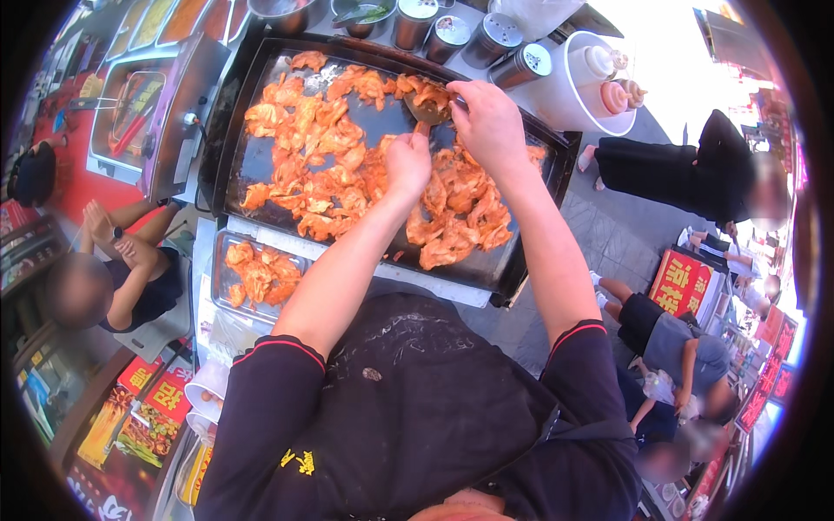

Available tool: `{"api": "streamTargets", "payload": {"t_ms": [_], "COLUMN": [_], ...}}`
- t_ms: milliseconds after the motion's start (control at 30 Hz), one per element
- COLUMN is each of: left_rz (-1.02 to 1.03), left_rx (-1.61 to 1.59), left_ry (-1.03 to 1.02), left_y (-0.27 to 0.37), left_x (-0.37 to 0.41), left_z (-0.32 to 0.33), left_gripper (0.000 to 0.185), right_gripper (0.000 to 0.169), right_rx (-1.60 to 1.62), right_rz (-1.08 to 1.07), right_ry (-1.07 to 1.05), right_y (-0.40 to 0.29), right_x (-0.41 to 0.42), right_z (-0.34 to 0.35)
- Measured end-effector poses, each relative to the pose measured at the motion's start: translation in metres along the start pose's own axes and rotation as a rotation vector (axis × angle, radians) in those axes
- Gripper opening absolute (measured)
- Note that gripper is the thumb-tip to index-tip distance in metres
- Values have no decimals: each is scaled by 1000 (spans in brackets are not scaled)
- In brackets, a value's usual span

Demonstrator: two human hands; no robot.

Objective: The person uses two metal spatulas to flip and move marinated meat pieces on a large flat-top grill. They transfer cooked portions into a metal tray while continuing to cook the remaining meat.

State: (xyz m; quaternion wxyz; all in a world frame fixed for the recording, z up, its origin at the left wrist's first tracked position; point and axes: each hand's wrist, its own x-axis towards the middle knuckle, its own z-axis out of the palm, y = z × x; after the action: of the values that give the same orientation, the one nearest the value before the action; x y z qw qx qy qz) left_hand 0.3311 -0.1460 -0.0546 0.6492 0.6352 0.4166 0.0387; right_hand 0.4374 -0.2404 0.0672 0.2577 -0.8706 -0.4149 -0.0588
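Observation:
Pieces of orange-red seasoned meat [313, 137] lie spread over a black flat griddle [260, 166]. My left hand [408, 163] is closed around the handle of a metal spatula [427, 112], whose blade rests among the pieces near the griddle's far side. Close beside it, my right hand [485, 120] is bent over the far edge with its thumb and fingers curled around something dark and thin, mostly hidden, which I cannot identify. A denser heap of meat [462, 208] lies below my right hand. More meat fills part of a metal tray [225, 286] at the near left.
Metal shakers [449, 36] with perforated lids line the far edge. A white bucket [554, 98] of squeeze bottles stands at the far right. Food trays and a purple-sided appliance [176, 124] are on the left. A person [146, 280] sits at left; several people stand at right.

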Motion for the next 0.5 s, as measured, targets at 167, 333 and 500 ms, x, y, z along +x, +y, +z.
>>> {"api": "streamTargets", "payload": {"t_ms": [167,333,500], "left_rz": [15,200,602], "left_rx": [-135,175,831], "left_ry": [-106,-82,82], "left_y": [6,31,74], "left_x": [-12,-50,-81], "left_z": [-17,-90,-125], "left_gripper": [36,32,26], "right_gripper": [25,24,24], "right_rx": [6,254,1018], "right_rz": [12,156,831], "right_ry": [-70,121,401], "right_y": [-11,-49,-48], "right_x": [-7,-25,-66], "right_z": [21,1,15]}}
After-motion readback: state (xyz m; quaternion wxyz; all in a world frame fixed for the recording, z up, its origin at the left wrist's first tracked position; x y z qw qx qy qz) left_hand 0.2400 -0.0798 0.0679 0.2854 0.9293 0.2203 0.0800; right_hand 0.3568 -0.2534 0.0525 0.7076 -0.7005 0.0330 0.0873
